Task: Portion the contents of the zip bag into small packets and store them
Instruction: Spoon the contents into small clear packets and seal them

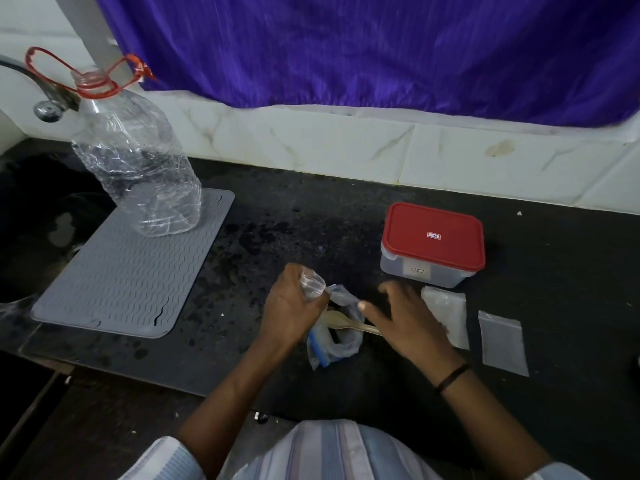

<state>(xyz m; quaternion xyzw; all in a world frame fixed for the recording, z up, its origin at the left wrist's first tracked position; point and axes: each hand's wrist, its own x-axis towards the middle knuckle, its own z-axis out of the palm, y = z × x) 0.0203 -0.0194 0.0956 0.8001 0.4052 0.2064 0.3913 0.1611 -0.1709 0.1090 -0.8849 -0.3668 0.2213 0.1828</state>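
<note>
**Small packet held over the open zip bag**

Nearest the camera, a striped shirt (pixel 332 452) fills the lower edge, and both forearms reach out over the black counter (pixel 554 271). A dark band (pixel 452 375) is worn on the right wrist.

The zip bag (pixel 341 337) lies crumpled on the counter between the hands, its mouth open and its blue seal strip seen at the lower left. A pale spoon (pixel 346 322) rests across the mouth, with the handle running right, under the right hand (pixel 405 323). That hand is spread, its fingers loosely extended above the handle; whether the spoon is actually touched cannot be told. A small clear packet (pixel 313 284) is pinched in the curled fingers of the left hand (pixel 291 306), just above the bag.

To the right, two flat packets lie on the counter: one (pixel 446 315) just beside the right hand, another (pixel 502 342) further right, apart from it.

Beyond them a box (pixel 431 247) with a red lid stands closed. To the left, a grey mat (pixel 128 271) carries an uncapped clear bottle (pixel 135 161) at its far end. Behind, a tiled wall (pixel 346 140) and a purple curtain (pixel 346 46) are seen.
</note>
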